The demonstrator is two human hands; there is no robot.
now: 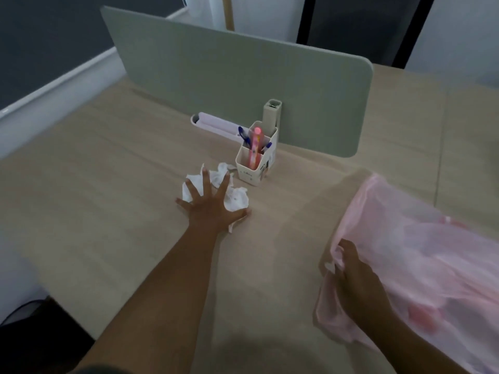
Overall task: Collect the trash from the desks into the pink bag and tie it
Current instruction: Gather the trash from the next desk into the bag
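Note:
Crumpled white tissue paper [237, 199] lies on the light wooden desk [108, 184], just in front of the pen holder. My left hand [213, 205] lies over the paper with its fingers spread straight. The pink plastic bag [421, 268] lies on the desk at the right, with some items showing faintly through it. My right hand [353, 273] grips the bag's bunched rim at its left end.
A white pen holder [256, 160] with pens stands behind the paper. A white tray [216, 125] lies against the grey-green desk divider [243, 85]. A beige clip post [272, 112] stands by the divider. The desk's left edge drops to the floor.

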